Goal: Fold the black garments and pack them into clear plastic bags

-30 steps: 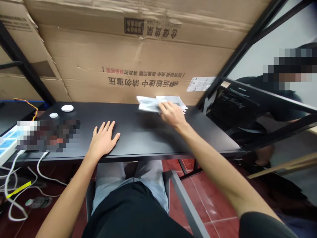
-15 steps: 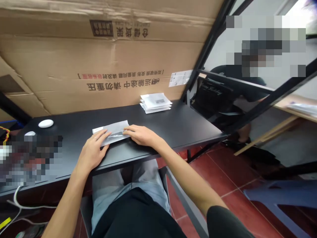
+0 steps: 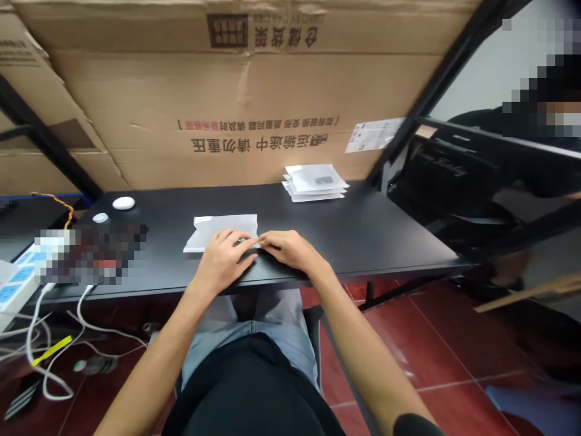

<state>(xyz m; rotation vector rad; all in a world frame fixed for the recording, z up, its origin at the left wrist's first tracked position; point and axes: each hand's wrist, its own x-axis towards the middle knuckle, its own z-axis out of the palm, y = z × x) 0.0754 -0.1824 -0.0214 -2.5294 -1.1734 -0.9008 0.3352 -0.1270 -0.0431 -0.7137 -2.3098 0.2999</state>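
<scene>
A flat, white, translucent bag point(image 3: 211, 227) lies on the black desk near its front edge. My left hand point(image 3: 224, 257) rests over the bag's near right part, fingers stretched out and thumb apart. My right hand point(image 3: 293, 249) is at the bag's right end, its fingers closed in a pinch at the near right corner. The fingertips of both hands almost meet there and hide that corner. Farther back on the right is a stack of similar white bags point(image 3: 315, 181); a small dark rectangle shows through the top one.
A large cardboard sheet point(image 3: 254, 91) stands behind the desk point(image 3: 363, 236). Two white round objects, one a larger oval point(image 3: 123, 203), lie at the left, near a blurred-out patch. A power strip point(image 3: 27, 266) and white cables point(image 3: 34, 339) are at far left. Another person sits beyond the right frame post.
My left hand has slid right along the bag, uncovering its left part. My right hand has curled its fingers at the bag's right corner. The view has shifted left.
</scene>
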